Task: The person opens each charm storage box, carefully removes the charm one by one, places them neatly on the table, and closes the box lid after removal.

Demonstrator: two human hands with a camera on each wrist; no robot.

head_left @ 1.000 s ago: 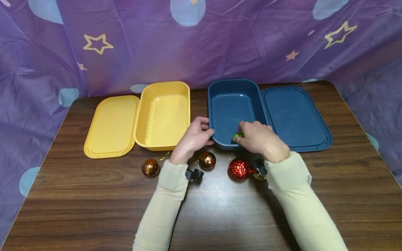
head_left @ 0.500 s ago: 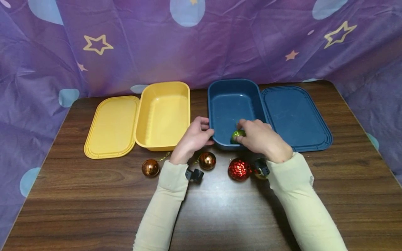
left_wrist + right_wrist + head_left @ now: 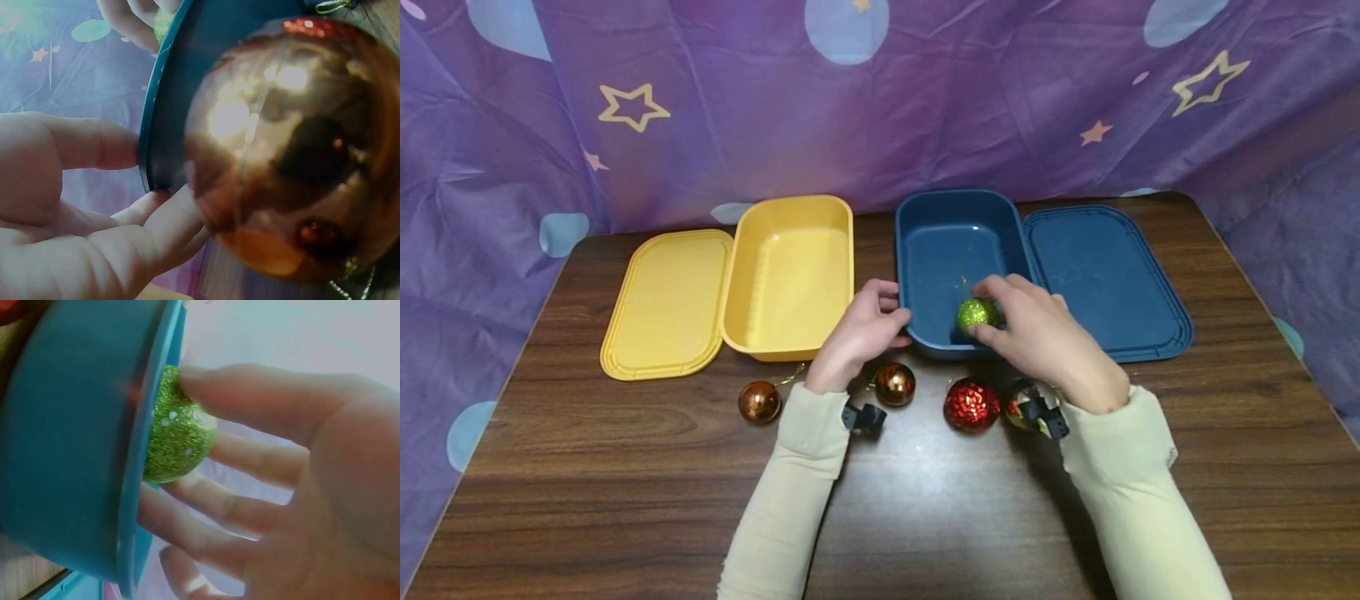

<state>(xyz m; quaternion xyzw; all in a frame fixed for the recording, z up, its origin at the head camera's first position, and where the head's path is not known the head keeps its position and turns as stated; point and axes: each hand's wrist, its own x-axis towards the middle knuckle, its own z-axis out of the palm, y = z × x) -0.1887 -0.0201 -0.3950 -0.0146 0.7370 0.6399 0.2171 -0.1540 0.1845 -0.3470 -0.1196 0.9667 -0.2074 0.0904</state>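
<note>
My right hand (image 3: 1037,333) pinches a green glitter bauble (image 3: 977,313) between thumb and fingers, just inside the front of the blue box (image 3: 925,250). In the right wrist view the green bauble shows partly above the box rim. My left hand (image 3: 867,327) touches the box's left side near its front corner. Its thumb (image 3: 100,144) meets the rim, while the other fingers lie loosely bent against the outer wall. A copper bauble (image 3: 895,384) sits in front of that hand and fills much of the left wrist view.
Another copper bauble (image 3: 760,402) lies left of my left wrist. A red bauble (image 3: 972,406) and a shiny, partly hidden bauble (image 3: 1022,403) lie in front of the blue box. A yellow box (image 3: 790,283), yellow lid (image 3: 668,304) and blue lid (image 3: 1105,279) stand along the back.
My right hand has drawn the green bauble slightly up and to the right, so more of it shows, with its gold cord visible. My left hand has stayed in place.
</note>
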